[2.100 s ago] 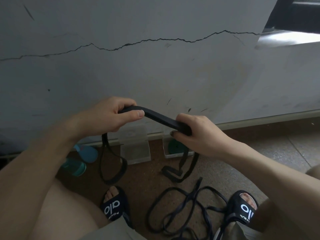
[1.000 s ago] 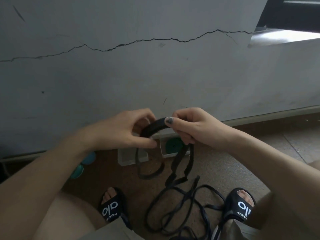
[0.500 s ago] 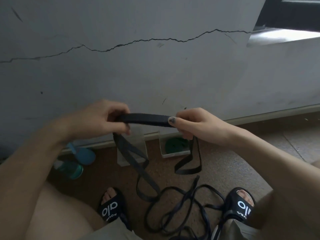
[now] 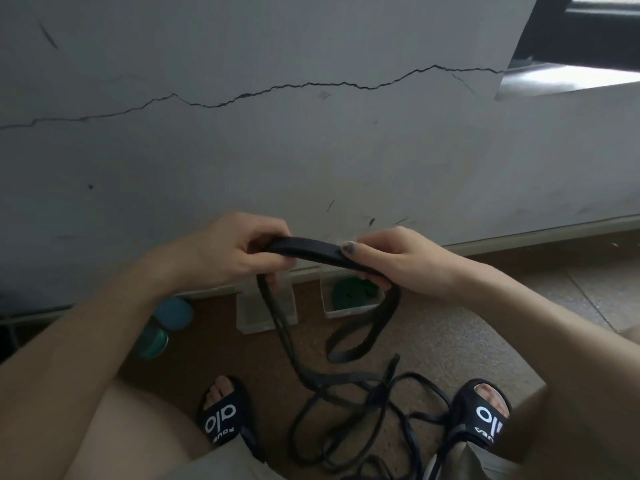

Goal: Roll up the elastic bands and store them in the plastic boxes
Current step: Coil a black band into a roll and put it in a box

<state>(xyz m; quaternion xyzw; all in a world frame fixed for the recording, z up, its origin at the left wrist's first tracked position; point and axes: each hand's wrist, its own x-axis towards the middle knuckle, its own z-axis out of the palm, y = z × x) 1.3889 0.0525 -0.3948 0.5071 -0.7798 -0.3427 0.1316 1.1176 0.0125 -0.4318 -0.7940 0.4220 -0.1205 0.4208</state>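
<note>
A black elastic band [image 4: 304, 249] is stretched flat between my two hands in front of the wall. My left hand [image 4: 235, 251] grips its left end, and a long strand hangs from there to the floor. My right hand [image 4: 398, 259] pinches the right end with the thumb on top; a short loop dangles below it. Two clear plastic boxes stand on the floor by the wall: one [image 4: 258, 317] looks empty, the other [image 4: 346, 308] holds a rolled green band [image 4: 349, 294]. More black bands [image 4: 349, 410] lie tangled on the floor between my feet.
A blue roll [image 4: 173, 313] and a teal roll [image 4: 152, 342] lie on the floor at the left near the wall. My feet in black slippers [image 4: 221, 414] rest on the speckled floor. A cracked grey wall [image 4: 311, 133] rises close in front.
My hands came together a second ago and have since pulled apart, drawing a section of the black band straight between them. The loop under my right hand hangs lower now.
</note>
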